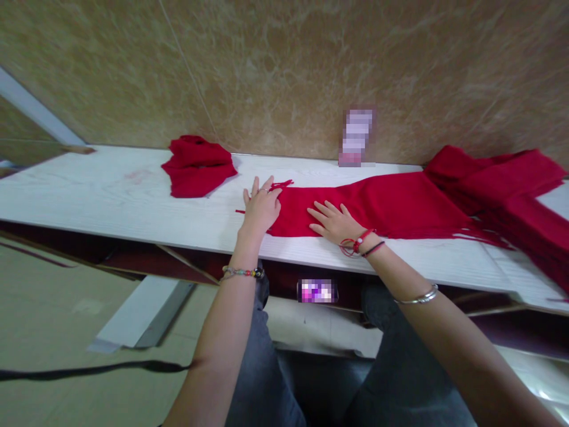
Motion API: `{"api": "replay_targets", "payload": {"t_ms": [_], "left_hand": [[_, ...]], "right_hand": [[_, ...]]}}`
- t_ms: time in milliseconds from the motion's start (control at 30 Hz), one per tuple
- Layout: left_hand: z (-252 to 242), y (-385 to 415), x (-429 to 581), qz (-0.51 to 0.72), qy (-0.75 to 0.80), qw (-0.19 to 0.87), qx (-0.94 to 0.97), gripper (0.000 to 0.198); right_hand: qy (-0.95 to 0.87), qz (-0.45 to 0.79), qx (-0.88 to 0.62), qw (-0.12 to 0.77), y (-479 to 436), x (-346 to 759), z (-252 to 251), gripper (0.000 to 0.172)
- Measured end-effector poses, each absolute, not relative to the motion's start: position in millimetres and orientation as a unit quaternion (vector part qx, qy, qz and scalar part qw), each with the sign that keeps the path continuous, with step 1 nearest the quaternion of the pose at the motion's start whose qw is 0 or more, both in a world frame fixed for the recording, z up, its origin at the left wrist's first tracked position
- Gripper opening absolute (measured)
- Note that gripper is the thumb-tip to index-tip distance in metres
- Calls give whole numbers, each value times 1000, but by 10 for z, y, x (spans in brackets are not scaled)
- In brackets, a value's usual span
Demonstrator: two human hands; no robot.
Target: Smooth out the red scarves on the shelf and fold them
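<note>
The counter (89, 190) is a long white strip, its far edge along the brown wall (284, 71) and its near edge just in front of the person's knees. White surface shows left of the hands and in a narrow band along the near edge, so there is more room to the left than to the right.

The red cloth (377, 204) lies flat along the middle of the counter, with fringe (284, 184) at its left end. The left hand (263, 204) rests at that end, fingers spread and slightly bent. The right hand (335, 222) lies palm down farther along the cloth, its grip spread wide, pressing on the fabric and pinching nothing.

A folded red piece (198, 169) sits to the far left, apart from the cloth. On the right, a red heap (498, 178) crowds that end, touching the cloth. A blurred pale object (357, 133) stands by the wall; another blurred object (317, 290) lies below the near edge.
</note>
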State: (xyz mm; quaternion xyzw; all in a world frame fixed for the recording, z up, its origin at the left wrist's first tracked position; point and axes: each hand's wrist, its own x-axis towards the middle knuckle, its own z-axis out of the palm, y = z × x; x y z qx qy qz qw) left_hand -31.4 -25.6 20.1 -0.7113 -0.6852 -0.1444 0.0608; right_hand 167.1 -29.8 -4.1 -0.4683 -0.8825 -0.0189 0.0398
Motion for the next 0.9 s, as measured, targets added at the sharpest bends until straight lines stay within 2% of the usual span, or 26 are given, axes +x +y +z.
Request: {"api": "replay_targets", "payload": {"t_ms": [167,333,500,700,800,900], "left_hand": [[135,-69,-317,-125,-629,43,-766,48],[72,14,-399,-56,-649,-28,-758,44],[48,-10,-383,-68,-707,13,-704,44],[88,14,-288,-87,-678,37,-729,45],[96,37,-261,-54,-630,-11,-774,46],[96,9,-242,-26,-645,-67,-761,46]], "right_hand": [[-883,-15,-468,43,-307,1666,-29,52],[-883,-21,-467,42,-313,1659,-33,52],[-885,-33,-462,48,-293,1662,-74,52],[-882,-24,-468,42,-299,1662,-53,52],[-883,-24,-468,40,-309,1661,-43,51],[-885,-31,-462,41,-315,1663,-43,51]]}}
